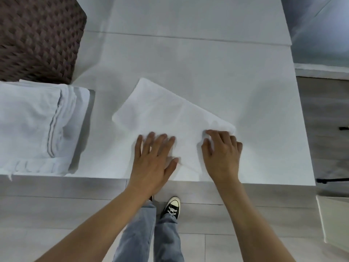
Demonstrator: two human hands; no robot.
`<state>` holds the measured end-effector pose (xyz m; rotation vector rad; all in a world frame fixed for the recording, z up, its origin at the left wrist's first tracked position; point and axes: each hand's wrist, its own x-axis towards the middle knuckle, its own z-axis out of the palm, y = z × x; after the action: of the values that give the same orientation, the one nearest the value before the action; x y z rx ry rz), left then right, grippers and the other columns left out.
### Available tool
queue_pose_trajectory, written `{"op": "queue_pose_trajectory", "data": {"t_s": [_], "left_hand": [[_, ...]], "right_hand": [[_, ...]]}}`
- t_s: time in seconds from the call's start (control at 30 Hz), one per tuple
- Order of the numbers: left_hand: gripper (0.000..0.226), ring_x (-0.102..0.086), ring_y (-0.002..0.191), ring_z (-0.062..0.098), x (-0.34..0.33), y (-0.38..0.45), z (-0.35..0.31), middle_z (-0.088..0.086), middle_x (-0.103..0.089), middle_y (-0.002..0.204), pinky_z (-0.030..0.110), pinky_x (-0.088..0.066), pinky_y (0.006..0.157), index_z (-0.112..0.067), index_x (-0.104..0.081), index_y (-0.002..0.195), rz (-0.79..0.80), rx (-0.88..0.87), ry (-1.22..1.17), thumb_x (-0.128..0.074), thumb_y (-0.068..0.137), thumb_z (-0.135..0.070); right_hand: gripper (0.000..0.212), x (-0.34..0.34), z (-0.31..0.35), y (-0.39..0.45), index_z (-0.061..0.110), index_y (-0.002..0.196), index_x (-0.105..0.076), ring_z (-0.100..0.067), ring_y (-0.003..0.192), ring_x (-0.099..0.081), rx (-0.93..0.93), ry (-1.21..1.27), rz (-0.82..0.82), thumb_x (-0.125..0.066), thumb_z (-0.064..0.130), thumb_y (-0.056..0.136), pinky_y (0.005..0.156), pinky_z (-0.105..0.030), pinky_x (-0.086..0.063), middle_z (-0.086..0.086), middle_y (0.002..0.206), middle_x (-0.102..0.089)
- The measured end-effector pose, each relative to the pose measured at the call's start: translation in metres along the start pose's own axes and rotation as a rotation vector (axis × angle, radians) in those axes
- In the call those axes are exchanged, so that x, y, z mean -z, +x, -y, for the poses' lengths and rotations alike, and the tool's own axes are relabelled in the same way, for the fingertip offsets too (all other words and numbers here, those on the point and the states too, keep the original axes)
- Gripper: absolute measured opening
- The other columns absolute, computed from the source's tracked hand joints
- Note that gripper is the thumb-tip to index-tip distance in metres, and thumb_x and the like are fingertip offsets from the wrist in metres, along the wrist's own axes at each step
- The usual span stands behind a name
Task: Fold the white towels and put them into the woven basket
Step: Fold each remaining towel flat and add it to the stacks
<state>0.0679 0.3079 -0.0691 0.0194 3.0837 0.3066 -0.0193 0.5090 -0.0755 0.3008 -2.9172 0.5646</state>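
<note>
Left hand (154, 159) is lying spread flat on the towel (162, 114); right hand (221, 152) is pinching its folded edge on the tabletop (207, 59).

1 folded towel (170, 118) on table (245, 76), 1 towel stack (37, 125), 1 basket (37, 35), 2 hands.

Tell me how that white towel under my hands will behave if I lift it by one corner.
The white towel looks thin and lies flat, so it would likely droop and unfold. It probably weighs little. The left hand presses it flat, suggesting it slides easily on the smooth table.
</note>
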Motion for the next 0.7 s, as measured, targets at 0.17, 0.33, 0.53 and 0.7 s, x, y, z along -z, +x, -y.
{"op": "queue_pose_trajectory", "data": {"t_s": [0.17,0.33,0.53,0.7], "left_hand": [[0.065,-0.014,0.153,0.039,-0.007,0.01,0.025,0.003,-0.019,0.167,0.058,-0.014,0.121,-0.027,-0.027,0.158,0.035,0.033,0.05,-0.035,0.101,-0.057],[0.053,-0.028,0.148,0.04,-0.01,0.01,0.033,0.01,-0.029,0.163,0.054,-0.024,0.119,-0.023,-0.038,0.154,-0.034,0.0,0.016,-0.039,0.105,-0.043],[0.059,-0.034,0.145,0.036,-0.011,-0.034,0.025,0.013,-0.038,0.157,0.051,-0.032,0.116,-0.014,-0.053,0.143,-0.052,-0.104,-0.105,-0.055,0.097,-0.05],[0.11,-0.014,0.154,0.032,-0.012,-0.053,0.033,0.007,-0.017,0.167,0.053,-0.029,0.119,-0.02,-0.033,0.156,0.106,-0.173,-0.095,-0.088,0.064,-0.044]], "right_hand": [[0.014,0.002,0.025,-0.043,0.021,0.098,-0.073,-0.028,0.078,-0.059,0.085,-0.025,-0.033,-0.062,0.027,0.093,0.074,-0.04,-0.035,-0.002,0.09,-0.066],[0.031,-0.005,0.027,-0.081,0.02,0.116,-0.074,-0.027,0.12,-0.06,0.15,0.06,0.019,-0.07,0.039,0.091,0.106,-0.046,-0.037,-0.005,0.126,-0.065],[0.074,-0.002,0.004,-0.093,0.02,0.153,-0.046,-0.021,0.153,-0.027,0.27,0.08,0.254,-0.072,0.049,0.09,0.124,-0.052,-0.021,-0.004,0.161,-0.037],[0.068,0.004,-0.005,-0.095,0.021,0.137,-0.062,-0.024,0.129,-0.053,0.273,0.068,0.208,-0.078,0.01,0.072,0.111,-0.044,-0.034,-0.001,0.143,-0.057]]}}
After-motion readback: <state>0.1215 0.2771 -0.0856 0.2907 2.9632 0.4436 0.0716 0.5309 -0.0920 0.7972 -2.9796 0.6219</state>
